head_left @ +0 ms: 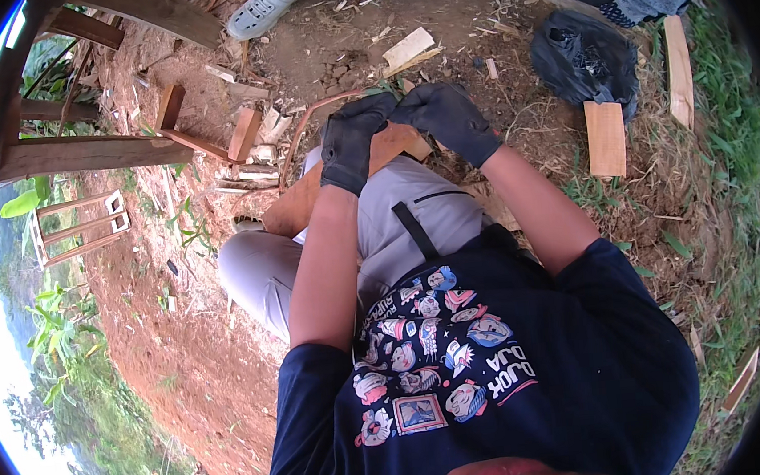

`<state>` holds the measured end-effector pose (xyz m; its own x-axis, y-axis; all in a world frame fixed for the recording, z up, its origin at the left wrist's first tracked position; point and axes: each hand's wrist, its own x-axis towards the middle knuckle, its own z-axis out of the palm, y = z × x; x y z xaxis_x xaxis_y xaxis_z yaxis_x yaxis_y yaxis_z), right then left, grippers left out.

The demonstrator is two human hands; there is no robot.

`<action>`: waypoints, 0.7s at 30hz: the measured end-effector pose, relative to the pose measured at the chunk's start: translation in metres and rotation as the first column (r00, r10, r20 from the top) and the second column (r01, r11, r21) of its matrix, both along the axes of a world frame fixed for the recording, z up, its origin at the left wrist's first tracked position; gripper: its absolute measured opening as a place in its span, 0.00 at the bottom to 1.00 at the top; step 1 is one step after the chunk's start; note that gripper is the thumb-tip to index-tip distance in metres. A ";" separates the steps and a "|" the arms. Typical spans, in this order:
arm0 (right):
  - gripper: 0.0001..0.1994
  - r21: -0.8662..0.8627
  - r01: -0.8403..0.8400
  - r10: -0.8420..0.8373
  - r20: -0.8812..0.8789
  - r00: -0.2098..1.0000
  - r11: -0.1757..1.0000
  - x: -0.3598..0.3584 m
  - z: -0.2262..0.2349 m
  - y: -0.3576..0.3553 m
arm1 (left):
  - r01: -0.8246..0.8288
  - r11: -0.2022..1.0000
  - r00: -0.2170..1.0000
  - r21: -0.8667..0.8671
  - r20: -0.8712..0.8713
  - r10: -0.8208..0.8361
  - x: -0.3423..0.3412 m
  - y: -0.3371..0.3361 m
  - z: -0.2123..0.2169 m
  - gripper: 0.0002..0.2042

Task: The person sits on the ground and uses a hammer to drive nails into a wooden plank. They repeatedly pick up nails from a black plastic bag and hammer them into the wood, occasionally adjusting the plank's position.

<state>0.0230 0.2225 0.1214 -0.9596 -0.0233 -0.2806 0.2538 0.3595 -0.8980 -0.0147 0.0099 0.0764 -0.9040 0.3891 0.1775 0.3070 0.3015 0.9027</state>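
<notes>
A reddish-brown wooden board (306,199) lies across my lap over my grey trousers. My left hand (353,141), in a dark glove, is closed on the board's upper part. My right hand (451,118), also gloved, grips the same board's far end right beside the left hand. A thin curved strip (300,128) bends up from the board's left edge toward my hands. What lies under my fingers is hidden.
Wood offcuts (606,137) and scraps (407,50) litter the bare red soil. A black bag (585,59) lies at upper right. Another person's white shoe (260,13) stands at the top. Timber beams (61,157) and a small wooden frame (80,227) sit at left; grass borders the right.
</notes>
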 end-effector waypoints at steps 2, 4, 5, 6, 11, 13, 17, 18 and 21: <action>0.15 0.020 -0.008 0.007 0.039 0.999 1.000 0.000 0.009 -0.003 | -0.012 1.000 0.998 -0.001 0.060 0.012 -0.003 -0.004 -0.001 0.14; 0.15 0.104 -0.025 0.037 -0.111 0.993 0.994 0.004 0.005 0.000 | -0.021 0.998 0.995 -0.058 0.096 0.027 -0.007 -0.004 0.000 0.13; 0.16 0.149 -0.026 0.053 -0.183 0.982 0.988 0.007 0.001 0.005 | -0.025 0.999 0.991 -0.028 0.129 0.028 -0.007 -0.001 0.000 0.12; 0.17 0.104 0.034 -0.011 -0.212 0.977 0.994 0.013 -0.006 0.013 | -0.027 1.000 0.986 0.003 0.162 0.026 -0.005 0.003 0.001 0.11; 0.17 0.415 0.122 -0.068 -0.142 0.988 0.901 0.074 -0.050 0.102 | -0.130 0.991 0.949 0.040 0.296 0.112 -0.011 0.004 -0.046 0.08; 0.14 0.634 0.057 -0.025 -0.059 0.998 0.771 0.112 -0.075 0.130 | -0.106 0.994 0.970 -0.009 0.218 0.105 -0.012 0.006 -0.066 0.08; 0.12 0.745 -0.011 0.007 0.009 1.000 0.666 0.155 -0.103 0.152 | -0.168 0.986 0.957 -0.018 0.237 0.167 -0.008 0.010 -0.079 0.09; 0.12 0.760 0.013 0.013 -0.028 1.000 0.650 0.162 -0.113 0.156 | -0.180 0.984 0.959 -0.006 0.220 0.177 -0.007 0.014 -0.077 0.09; 0.12 0.795 0.095 0.013 -0.128 0.992 0.599 0.166 -0.129 0.156 | -0.227 0.971 0.952 -0.075 0.195 0.237 -0.004 0.018 -0.074 0.10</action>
